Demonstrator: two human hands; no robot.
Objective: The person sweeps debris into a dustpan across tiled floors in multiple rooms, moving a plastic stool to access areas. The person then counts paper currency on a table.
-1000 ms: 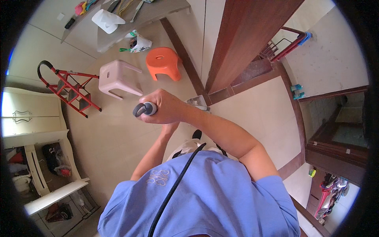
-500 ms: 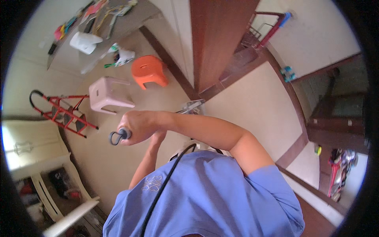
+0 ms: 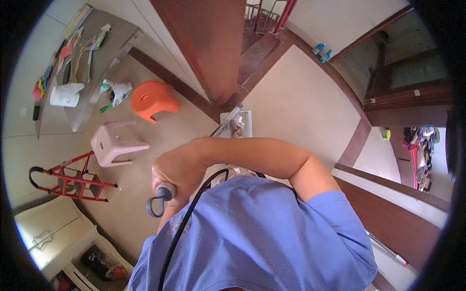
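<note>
I find diffuse light on my right hand point(image 3: 178, 167), glare on the pale cabinet point(image 3: 53, 233), dim woodwork point(image 3: 407, 104) at upper right, bowed edges, blackened corners.

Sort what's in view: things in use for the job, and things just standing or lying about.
In use:
- handle, in the right hand
- probably the tray beyond the forearm

Just about:
- orange stool
- pink stool
- stepladder
- bag

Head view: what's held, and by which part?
The right hand grips a handle just below its grey looped end; the left hand is hidden, so its hold can't be told.
</note>
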